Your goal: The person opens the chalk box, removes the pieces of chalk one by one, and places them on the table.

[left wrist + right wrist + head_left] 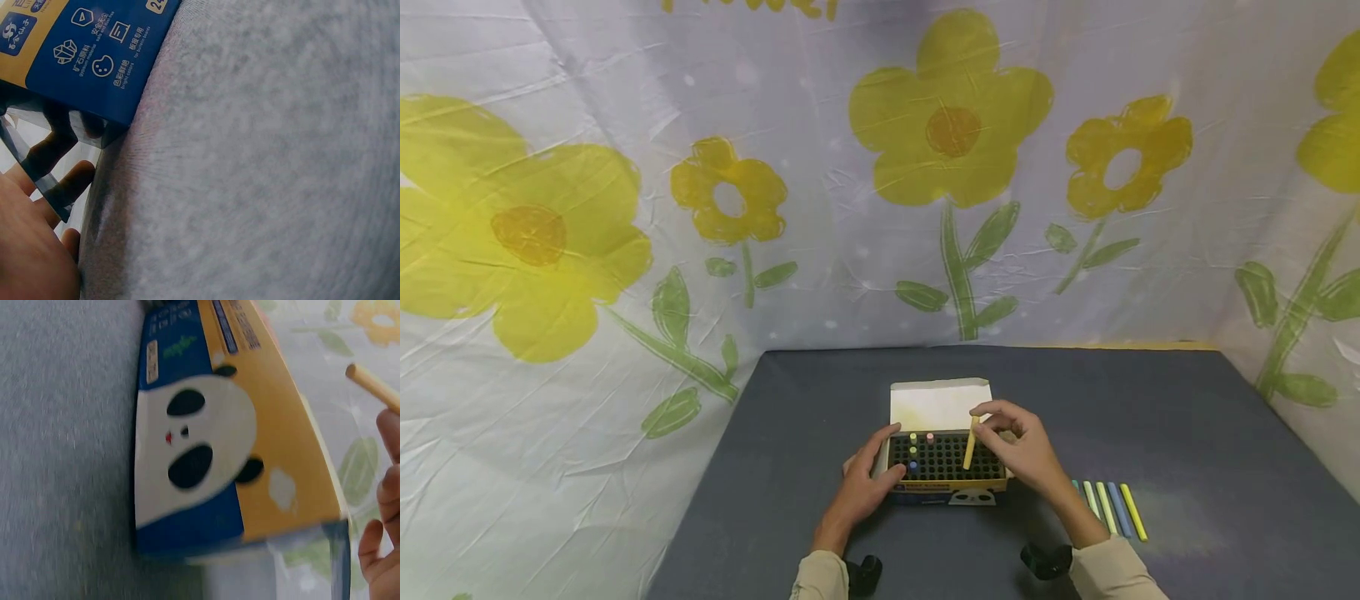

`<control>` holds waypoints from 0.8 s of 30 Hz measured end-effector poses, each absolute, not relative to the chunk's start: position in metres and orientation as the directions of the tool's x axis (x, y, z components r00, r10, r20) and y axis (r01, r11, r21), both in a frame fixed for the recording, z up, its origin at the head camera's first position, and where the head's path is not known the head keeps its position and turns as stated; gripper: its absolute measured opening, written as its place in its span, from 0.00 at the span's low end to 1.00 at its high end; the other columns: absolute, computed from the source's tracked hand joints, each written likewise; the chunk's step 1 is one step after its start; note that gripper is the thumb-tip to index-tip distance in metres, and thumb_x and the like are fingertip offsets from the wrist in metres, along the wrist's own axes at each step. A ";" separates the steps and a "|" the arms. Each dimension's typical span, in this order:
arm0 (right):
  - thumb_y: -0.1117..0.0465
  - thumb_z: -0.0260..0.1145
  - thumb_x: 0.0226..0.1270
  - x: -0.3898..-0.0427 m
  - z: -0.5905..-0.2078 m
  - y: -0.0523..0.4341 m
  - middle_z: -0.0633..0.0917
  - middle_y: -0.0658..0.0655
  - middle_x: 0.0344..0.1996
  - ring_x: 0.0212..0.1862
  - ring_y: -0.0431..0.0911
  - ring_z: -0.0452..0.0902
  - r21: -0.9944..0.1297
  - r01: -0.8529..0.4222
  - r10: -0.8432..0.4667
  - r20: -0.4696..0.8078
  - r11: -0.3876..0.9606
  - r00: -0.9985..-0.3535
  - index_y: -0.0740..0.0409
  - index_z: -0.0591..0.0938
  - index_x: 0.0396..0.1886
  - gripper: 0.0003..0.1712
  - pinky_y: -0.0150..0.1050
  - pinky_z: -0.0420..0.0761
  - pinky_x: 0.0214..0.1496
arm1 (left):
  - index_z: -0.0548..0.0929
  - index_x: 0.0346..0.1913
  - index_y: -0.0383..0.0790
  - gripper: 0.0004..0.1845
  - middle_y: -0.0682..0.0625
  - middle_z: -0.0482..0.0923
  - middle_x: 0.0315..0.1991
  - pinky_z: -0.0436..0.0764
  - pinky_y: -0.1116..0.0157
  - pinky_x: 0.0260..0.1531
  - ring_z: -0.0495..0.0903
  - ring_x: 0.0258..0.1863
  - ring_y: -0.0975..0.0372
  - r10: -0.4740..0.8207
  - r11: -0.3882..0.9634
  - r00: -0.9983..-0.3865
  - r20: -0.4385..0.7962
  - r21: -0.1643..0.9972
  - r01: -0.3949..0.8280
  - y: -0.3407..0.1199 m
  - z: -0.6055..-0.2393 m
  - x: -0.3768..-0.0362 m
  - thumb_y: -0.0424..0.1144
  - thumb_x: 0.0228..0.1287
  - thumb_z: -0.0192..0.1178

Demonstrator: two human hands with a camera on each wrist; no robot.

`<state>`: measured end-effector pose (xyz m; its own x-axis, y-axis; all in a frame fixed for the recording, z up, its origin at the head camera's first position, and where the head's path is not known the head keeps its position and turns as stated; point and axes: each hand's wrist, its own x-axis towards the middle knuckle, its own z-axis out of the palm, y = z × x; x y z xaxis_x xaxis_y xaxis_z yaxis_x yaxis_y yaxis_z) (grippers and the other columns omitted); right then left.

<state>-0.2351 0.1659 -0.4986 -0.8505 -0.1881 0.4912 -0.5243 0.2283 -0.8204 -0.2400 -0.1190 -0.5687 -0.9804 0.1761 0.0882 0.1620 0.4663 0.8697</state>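
Observation:
A chalk box [947, 486] with a panda on its front stands on the table, its white lid [928, 406] folded back. Inside is a black holder [943, 457] full of round holes. A few chalk sticks, yellow-green, pink and blue [913, 466], stand at its left side. My left hand [861, 490] grips the box's left end, thumb at the front edge and index finger at the back corner. Between thumb and fingers, my right hand [1022, 446] pinches a pale orange-yellow chalk stick [970, 448], slightly tilted over the right half of the holes. The right wrist view shows that stick's end [365, 380] beyond the box.
To the right of the box, partly behind my right forearm, lies a row of chalk sticks; a yellow one [1133, 512] and a blue one [1117, 507] are nearest the outside. Side flaps [40, 169] stick out from the box ends. A flower-printed cloth [820, 275] hangs behind the dark table [820, 392].

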 end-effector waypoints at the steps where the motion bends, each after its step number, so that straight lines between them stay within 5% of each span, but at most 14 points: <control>1: 0.70 0.66 0.70 -0.235 -0.499 0.170 0.89 0.60 0.28 0.31 0.47 0.81 -0.821 -0.525 -0.195 0.490 0.222 -0.849 0.64 0.83 0.51 0.11 0.41 0.79 0.43 | 0.68 0.72 0.74 0.32 0.50 0.68 0.74 0.67 0.36 0.54 0.57 0.70 0.40 0.179 0.466 -0.980 0.092 0.869 0.166 -0.119 -0.569 -0.240 0.52 0.67 0.62; 8: 0.72 0.63 0.71 -0.230 -0.503 0.198 0.89 0.56 0.29 0.33 0.51 0.82 -0.851 -0.501 -0.241 0.459 0.159 -0.855 0.73 0.80 0.51 0.12 0.41 0.79 0.39 | 0.67 0.72 0.76 0.32 0.51 0.68 0.74 0.68 0.37 0.53 0.56 0.70 0.41 0.176 0.475 -0.981 0.076 0.867 0.153 -0.119 -0.568 -0.239 0.52 0.67 0.62; 14: 0.67 0.63 0.73 -0.222 -0.504 0.223 0.89 0.50 0.31 0.32 0.47 0.82 -0.889 -0.409 -0.229 0.363 0.204 -0.903 0.63 0.82 0.53 0.11 0.41 0.78 0.37 | 0.68 0.72 0.74 0.32 0.50 0.69 0.73 0.68 0.38 0.52 0.56 0.68 0.40 0.178 0.467 -0.980 0.084 0.870 0.159 -0.119 -0.566 -0.239 0.51 0.66 0.63; 19: 0.67 0.63 0.74 -0.217 -0.507 0.245 0.89 0.50 0.30 0.19 0.40 0.67 -0.900 -0.375 -0.238 0.323 0.221 -0.916 0.67 0.81 0.54 0.12 0.39 0.71 0.28 | 0.68 0.72 0.73 0.32 0.49 0.69 0.73 0.68 0.38 0.52 0.56 0.68 0.40 0.177 0.471 -0.981 0.085 0.868 0.160 -0.120 -0.567 -0.239 0.51 0.66 0.62; 24: 0.67 0.61 0.75 -0.209 -0.507 0.269 0.90 0.53 0.33 0.30 0.39 0.80 -0.906 -0.339 -0.243 0.280 0.254 -0.929 0.72 0.79 0.56 0.15 0.38 0.78 0.36 | 0.67 0.73 0.74 0.32 0.49 0.68 0.74 0.67 0.36 0.52 0.56 0.69 0.39 0.187 0.470 -0.979 0.083 0.867 0.163 -0.120 -0.567 -0.238 0.51 0.67 0.62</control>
